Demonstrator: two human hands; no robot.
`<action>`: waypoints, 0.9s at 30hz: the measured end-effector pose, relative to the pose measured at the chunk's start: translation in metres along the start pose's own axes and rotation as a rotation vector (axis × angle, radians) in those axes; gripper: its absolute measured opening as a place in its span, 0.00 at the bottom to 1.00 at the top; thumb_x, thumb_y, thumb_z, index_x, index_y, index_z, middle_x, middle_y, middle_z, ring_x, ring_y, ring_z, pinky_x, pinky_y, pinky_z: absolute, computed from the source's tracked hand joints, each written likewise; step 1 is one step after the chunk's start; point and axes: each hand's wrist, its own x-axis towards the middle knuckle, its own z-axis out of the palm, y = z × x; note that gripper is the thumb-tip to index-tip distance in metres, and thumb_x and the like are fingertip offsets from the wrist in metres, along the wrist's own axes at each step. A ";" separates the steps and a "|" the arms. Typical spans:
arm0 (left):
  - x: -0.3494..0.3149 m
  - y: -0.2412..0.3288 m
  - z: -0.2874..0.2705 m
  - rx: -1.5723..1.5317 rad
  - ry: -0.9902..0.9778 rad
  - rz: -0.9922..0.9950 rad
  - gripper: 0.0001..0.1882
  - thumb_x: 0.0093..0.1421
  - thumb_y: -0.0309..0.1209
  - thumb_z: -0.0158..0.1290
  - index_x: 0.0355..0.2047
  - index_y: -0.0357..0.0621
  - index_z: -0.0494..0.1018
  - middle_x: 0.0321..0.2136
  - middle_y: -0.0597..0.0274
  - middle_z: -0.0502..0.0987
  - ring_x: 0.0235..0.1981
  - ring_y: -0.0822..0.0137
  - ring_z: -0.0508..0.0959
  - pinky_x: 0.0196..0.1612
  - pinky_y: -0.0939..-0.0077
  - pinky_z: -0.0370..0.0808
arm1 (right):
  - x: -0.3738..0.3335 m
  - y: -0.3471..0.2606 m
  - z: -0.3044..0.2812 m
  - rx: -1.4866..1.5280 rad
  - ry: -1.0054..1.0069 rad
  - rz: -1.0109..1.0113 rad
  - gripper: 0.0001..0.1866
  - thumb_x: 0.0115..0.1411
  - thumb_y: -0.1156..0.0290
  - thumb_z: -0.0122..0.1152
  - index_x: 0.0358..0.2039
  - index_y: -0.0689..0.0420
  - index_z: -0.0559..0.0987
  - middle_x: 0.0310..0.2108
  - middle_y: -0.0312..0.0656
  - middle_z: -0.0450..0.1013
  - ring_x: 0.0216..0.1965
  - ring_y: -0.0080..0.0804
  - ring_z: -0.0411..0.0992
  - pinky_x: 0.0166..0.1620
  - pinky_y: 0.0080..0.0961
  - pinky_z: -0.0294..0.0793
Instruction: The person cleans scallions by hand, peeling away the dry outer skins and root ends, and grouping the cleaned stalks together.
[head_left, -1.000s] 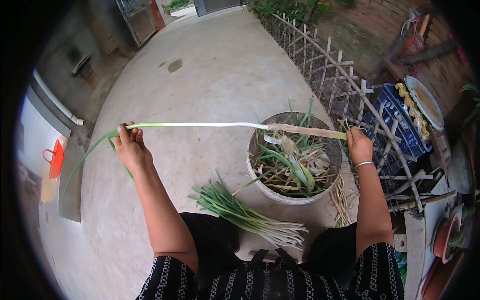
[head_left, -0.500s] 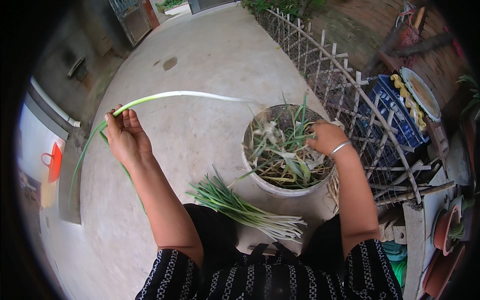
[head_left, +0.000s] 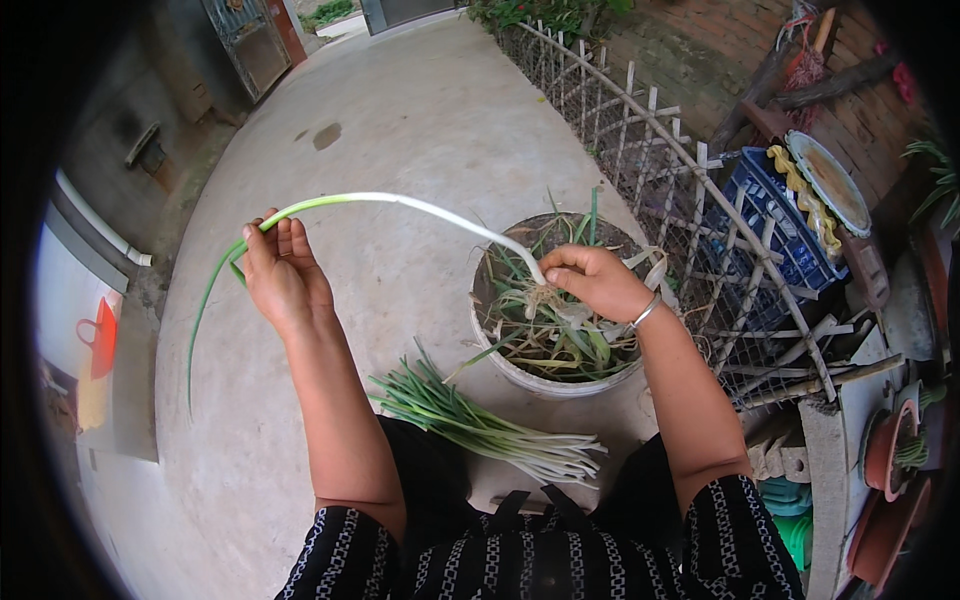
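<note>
One long green onion (head_left: pixel 405 201) arches between my two hands. My left hand (head_left: pixel 288 270) pinches it at its green part, and the leaves hang down beyond my fingers. At the white root end, my right hand (head_left: pixel 597 283) grips it with thumb and fingers, above a round bucket (head_left: pixel 560 388). Tangled onion trimmings (head_left: pixel 560 335), green leaves and pale dry skins, fill much of the bucket. A pile of green onions (head_left: pixel 480 420) lies on the ground in front of me, white ends to the right.
A stick-and-mesh fence (head_left: pixel 690 150) runs along the right. Behind it stands a blue crate (head_left: pixel 765 235) with a round tray (head_left: pixel 829 184) leaning near it. Terracotta pots (head_left: pixel 884 455) sit at the lower right. A red-orange scoop-like object (head_left: pixel 104 338) is at the left.
My right hand has moved left from the trimmings in the bucket and taken hold of the onion's white root end. My left hand has shifted slightly right, still holding the green part.
</note>
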 end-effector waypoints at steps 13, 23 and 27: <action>0.003 -0.007 -0.009 0.070 0.077 -0.013 0.11 0.62 0.34 0.41 0.33 0.37 0.64 0.33 0.57 0.71 0.30 0.72 0.73 0.35 0.80 0.75 | -0.002 -0.004 0.001 0.136 0.099 0.063 0.14 0.61 0.66 0.47 0.37 0.64 0.75 0.23 0.32 0.69 0.23 0.17 0.66 0.29 0.15 0.66; -0.029 -0.038 0.014 0.127 -0.039 -0.171 0.11 0.61 0.33 0.43 0.35 0.36 0.66 0.32 0.55 0.73 0.26 0.73 0.73 0.31 0.80 0.75 | 0.006 0.027 -0.047 0.368 0.828 -0.075 0.12 0.59 0.65 0.50 0.30 0.62 0.74 0.19 0.32 0.67 0.18 0.17 0.61 0.22 0.15 0.63; 0.027 -0.049 -0.049 -0.047 0.293 -0.223 0.12 0.63 0.34 0.40 0.33 0.38 0.67 0.25 0.62 0.71 0.27 0.73 0.73 0.33 0.83 0.75 | -0.006 0.020 -0.084 1.102 0.796 -0.439 0.13 0.59 0.63 0.51 0.26 0.59 0.72 0.22 0.32 0.65 0.20 0.15 0.60 0.23 0.13 0.62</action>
